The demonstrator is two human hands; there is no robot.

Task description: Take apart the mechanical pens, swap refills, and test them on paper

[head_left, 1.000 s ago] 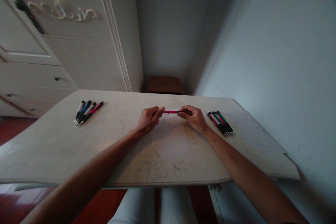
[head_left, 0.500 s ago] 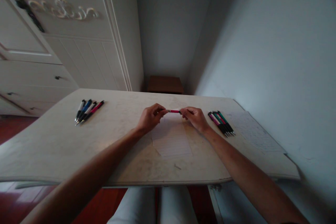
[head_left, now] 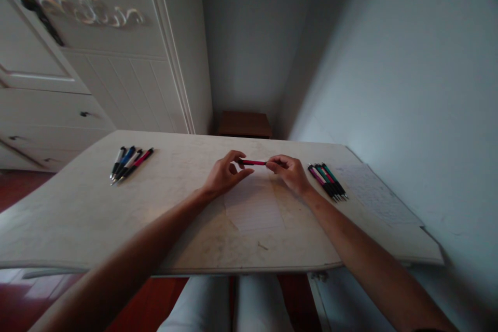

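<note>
A red pen point(head_left: 257, 163) with a dark left end lies level in the air above a lined sheet of paper point(head_left: 254, 205). My right hand point(head_left: 290, 171) is closed on its right end, thumb against fingers. At the pen's other end is my left hand point(head_left: 225, 172), its thumb stretched out and apart from the fingers. The dark end reaches into that gap; whether a finger touches it I cannot tell.
On the left of the white table point(head_left: 187, 249) lie several pens point(head_left: 130, 164), fanned out. Several more pens point(head_left: 328, 181) lie side by side on the right, near a written sheet point(head_left: 381, 192) by the wall. A small thin scrap point(head_left: 263, 246) is near the front edge.
My left thumb has moved away from its fingers and off the pen, so more of the pen shows, with its dark end. My right hand keeps its hold.
</note>
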